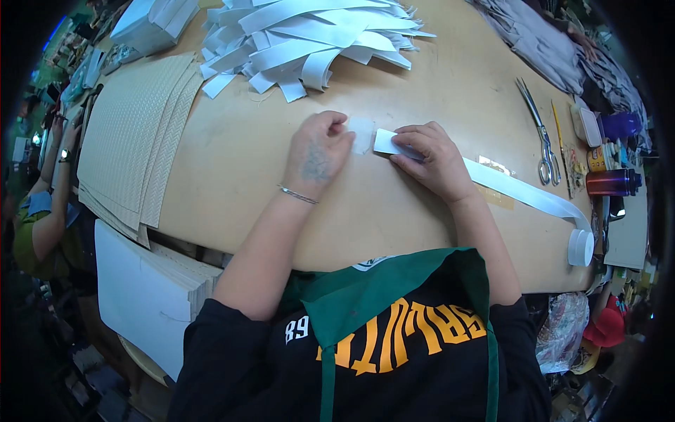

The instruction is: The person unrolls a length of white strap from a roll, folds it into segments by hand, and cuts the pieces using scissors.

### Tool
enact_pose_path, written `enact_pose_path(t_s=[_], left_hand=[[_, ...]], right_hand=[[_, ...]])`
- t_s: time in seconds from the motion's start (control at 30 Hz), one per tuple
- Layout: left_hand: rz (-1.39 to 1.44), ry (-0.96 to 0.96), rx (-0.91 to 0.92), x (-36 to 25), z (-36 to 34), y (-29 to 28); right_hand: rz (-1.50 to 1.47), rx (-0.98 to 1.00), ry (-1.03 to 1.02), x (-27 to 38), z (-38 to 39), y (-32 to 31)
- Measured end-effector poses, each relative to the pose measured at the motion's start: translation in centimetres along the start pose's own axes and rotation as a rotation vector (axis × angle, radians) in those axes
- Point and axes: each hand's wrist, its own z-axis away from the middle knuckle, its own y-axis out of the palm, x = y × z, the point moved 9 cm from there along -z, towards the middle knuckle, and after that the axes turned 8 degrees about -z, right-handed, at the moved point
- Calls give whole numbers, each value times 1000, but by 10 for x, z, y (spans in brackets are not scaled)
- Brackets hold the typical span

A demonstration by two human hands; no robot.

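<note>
White strip over tan tbl, R hand pinching it, can't tell L hand grip, co-worker nearby.

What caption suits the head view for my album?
At a worktable, the right hand holds the end of a white strip; a pile of white strips lies beyond.

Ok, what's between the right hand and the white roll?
In the head view, the white strip spans from the right hand to the white roll, crossing the tabletop.
</note>
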Motion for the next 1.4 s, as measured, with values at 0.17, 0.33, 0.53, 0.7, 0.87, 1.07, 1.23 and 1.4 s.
enact_pose_path(t_s=[0.17, 0.33, 0.53, 0.7, 0.87, 1.07, 1.23, 1.4], left_hand=[[-169, 295, 107, -35, 11, 5], [-360, 376, 126, -44, 6, 21], [-411, 356, 99, -38, 1, 25], [-419, 312, 96, -37, 0, 25], [-379, 298, 98, -34, 0, 25], [-294, 316, 77, -29, -2, 20], [-257, 368, 39, -30, 2, 18], [-249, 381, 7, -34, 2, 18]], right_hand=[[-58, 94, -35, -1, -3, 7], [-39, 43, -52, 1, -4, 5], [54, -9, -101, 3, -4, 6], [120, -45, -122, 5, -1, 6], [112, -89, -134, 3, 1, 5], [153, -81, -156, 6, 1, 8], [179, -86, -166, 8, 1, 9], [211, -108, -177, 9, 3, 7]])
